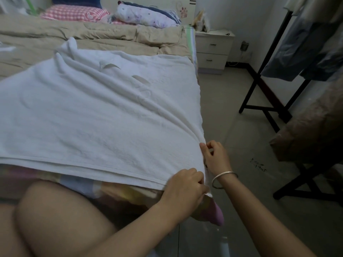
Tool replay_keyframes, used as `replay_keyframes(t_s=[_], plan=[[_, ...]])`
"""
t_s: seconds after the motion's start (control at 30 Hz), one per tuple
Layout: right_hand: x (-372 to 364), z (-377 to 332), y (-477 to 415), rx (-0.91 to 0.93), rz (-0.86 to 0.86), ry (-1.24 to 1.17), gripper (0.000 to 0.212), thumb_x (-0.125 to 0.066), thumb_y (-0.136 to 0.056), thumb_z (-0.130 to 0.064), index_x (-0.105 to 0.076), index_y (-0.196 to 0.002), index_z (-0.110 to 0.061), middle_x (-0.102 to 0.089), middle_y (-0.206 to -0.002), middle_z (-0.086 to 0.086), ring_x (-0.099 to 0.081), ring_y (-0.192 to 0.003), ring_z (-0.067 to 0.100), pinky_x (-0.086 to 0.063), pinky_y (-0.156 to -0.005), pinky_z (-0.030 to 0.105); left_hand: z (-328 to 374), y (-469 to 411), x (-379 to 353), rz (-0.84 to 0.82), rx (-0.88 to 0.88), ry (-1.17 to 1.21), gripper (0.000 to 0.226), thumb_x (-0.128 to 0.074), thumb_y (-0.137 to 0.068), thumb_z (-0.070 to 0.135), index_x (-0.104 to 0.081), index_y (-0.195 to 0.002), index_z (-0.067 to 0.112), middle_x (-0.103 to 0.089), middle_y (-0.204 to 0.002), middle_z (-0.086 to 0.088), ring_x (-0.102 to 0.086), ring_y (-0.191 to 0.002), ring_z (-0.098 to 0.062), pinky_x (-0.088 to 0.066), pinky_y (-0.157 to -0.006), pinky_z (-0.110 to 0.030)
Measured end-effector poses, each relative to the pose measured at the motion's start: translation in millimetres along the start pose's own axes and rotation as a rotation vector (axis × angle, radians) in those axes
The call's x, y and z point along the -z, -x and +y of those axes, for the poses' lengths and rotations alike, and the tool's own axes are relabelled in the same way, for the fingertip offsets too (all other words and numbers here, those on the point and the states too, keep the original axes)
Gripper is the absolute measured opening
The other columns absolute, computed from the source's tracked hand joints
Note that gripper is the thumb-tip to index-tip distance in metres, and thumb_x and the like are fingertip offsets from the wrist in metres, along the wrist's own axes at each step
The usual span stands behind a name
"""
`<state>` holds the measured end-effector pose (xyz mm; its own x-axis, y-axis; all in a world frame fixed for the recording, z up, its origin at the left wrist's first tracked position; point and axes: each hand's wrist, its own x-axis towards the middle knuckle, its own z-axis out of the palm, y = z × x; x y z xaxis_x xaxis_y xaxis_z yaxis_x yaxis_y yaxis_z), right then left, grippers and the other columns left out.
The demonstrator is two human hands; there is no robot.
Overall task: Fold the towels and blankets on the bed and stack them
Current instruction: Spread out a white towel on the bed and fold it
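A large white towel (104, 112) lies spread over the near half of the bed, doubled over so that two layered edges run along its near side. Both hands are at its near right corner, at the bed's edge. My left hand (185, 184) pinches the corner's hem from the near side, fingers curled. My right hand (216, 156), a silver bangle on its wrist, grips the towel's right edge just above that corner. Creases in the cloth fan out from the held corner.
A beige quilt (92, 36) covers the far bed, with a pink checked pillow (74, 13) and a floral pillow (146, 15). A white nightstand (213, 51) stands right of the bed. A black metal rack (269, 86) with hanging clothes occupies the right floor. My bare knee (55, 210) is near.
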<state>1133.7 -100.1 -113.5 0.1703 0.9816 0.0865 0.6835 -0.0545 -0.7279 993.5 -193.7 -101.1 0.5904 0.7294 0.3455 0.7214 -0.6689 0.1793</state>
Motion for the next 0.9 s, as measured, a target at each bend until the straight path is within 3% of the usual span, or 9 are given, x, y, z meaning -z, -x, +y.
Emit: replay_keyframes(t_s=[0.07, 0.13, 0.2, 0.27, 0.37, 0.53, 0.67, 0.77, 0.9], plan=[[-5, -5, 1, 0.001, 0.045, -0.020, 0.024, -0.056, -0.091, -0.040, -0.053, -0.087, -0.017, -0.056, -0.095, 0.001, -0.057, -0.080, 0.022, -0.051, -0.078, 0.048, -4, 2, 7, -0.046, 0.016, 0.081, 0.018, -0.070, -0.080, 0.037, -0.074, -0.096, 0.030, -0.062, -0.083, 0.009, -0.053, -0.077, -0.011, -0.047, -0.063, -0.028], [-4, -11, 3, 0.033, 0.131, -0.018, 0.027, -0.062, -0.088, -0.031, -0.052, -0.108, -0.017, -0.053, -0.112, 0.002, -0.056, -0.098, 0.023, -0.049, -0.086, 0.047, -10, 4, 26, -0.070, 0.114, 0.376, 0.025, -0.061, -0.087, 0.042, -0.071, -0.107, 0.031, -0.067, -0.095, 0.012, -0.058, -0.087, -0.006, -0.049, -0.075, -0.027], [-1, -22, 7, 0.140, 0.227, 0.042, 0.035, -0.063, -0.086, -0.021, -0.049, -0.118, -0.016, -0.049, -0.119, 0.003, -0.050, -0.109, 0.023, -0.046, -0.092, 0.043, -24, 8, 52, 0.052, 0.301, 0.691, 0.018, -0.060, -0.093, 0.034, -0.073, -0.104, 0.028, -0.071, -0.094, 0.013, -0.064, -0.087, -0.004, -0.053, -0.077, -0.025], [-1, -45, 13, 0.332, 0.296, 0.093, 0.035, -0.063, -0.081, -0.007, -0.055, -0.114, -0.015, -0.052, -0.114, 0.004, -0.048, -0.107, 0.024, -0.045, -0.090, 0.041, -50, 16, 79, 0.251, 0.479, 0.805, 0.018, -0.057, -0.096, 0.021, -0.074, -0.095, 0.026, -0.072, -0.085, 0.011, -0.066, -0.078, -0.004, -0.053, -0.069, -0.024], [-17, -94, 30, 0.557, 0.221, 0.172, 0.029, -0.064, -0.077, -0.004, -0.064, -0.102, -0.019, -0.059, -0.106, 0.000, -0.050, -0.101, 0.023, -0.046, -0.082, 0.038, -107, 45, 110, 0.482, 0.685, 0.704, 0.023, -0.054, -0.097, 0.013, -0.072, -0.092, 0.025, -0.072, -0.082, 0.009, -0.067, -0.073, -0.009, -0.053, -0.068, -0.028], [-92, -190, 63, 0.732, -0.177, 0.081, 0.014, -0.059, -0.089, -0.025, -0.067, -0.100, -0.028, -0.059, -0.099, -0.009, -0.050, -0.099, 0.014, -0.044, -0.072, 0.029, -207, 137, 148, 0.637, 0.965, 0.291, 0.029, -0.052, -0.092, 0.005, -0.070, -0.096, 0.027, -0.071, -0.095, 0.014, -0.067, -0.092, -0.008, -0.052, -0.088, -0.029], [-145, -244, 76, 0.850, -0.279, 0.077, 0.018, -0.062, -0.087, -0.038, -0.066, -0.102, -0.029, -0.058, -0.096, -0.009, -0.053, -0.098, 0.014, -0.039, -0.067, 0.027, -259, 209, 180, 0.628, 1.037, -0.017, 0.048, -0.042, -0.078, -0.013, -0.071, -0.104, 0.016, -0.069, -0.107, -0.002, -0.061, -0.102, -0.025, -0.048, -0.093, -0.037], [-181, -274, 85, 0.967, -0.281, 0.140, 0.030, -0.069, -0.078, -0.047, -0.066, -0.099, -0.027, -0.059, -0.093, -0.006, -0.056, -0.092, 0.018, -0.037, -0.059, 0.027, -294, 259, 208, 0.626, 1.063, -0.177, 0.050, -0.042, -0.072, -0.018, -0.071, -0.103, 0.008, -0.068, -0.108, -0.009, -0.060, -0.101, -0.031, -0.047, -0.094, -0.039], [-209, -295, 91, 1.082, -0.223, 0.273, 0.030, -0.074, -0.067, -0.047, -0.065, -0.086, -0.026, -0.058, -0.083, -0.008, -0.058, -0.078, 0.019, -0.033, -0.046, 0.024, -335, 303, 226, 0.473, 1.077, -0.310, 0.052, -0.049, -0.070, -0.017, -0.069, -0.112, 0.007, -0.063, -0.119, -0.014, -0.056, -0.113, -0.036, -0.042, -0.101, -0.044]])
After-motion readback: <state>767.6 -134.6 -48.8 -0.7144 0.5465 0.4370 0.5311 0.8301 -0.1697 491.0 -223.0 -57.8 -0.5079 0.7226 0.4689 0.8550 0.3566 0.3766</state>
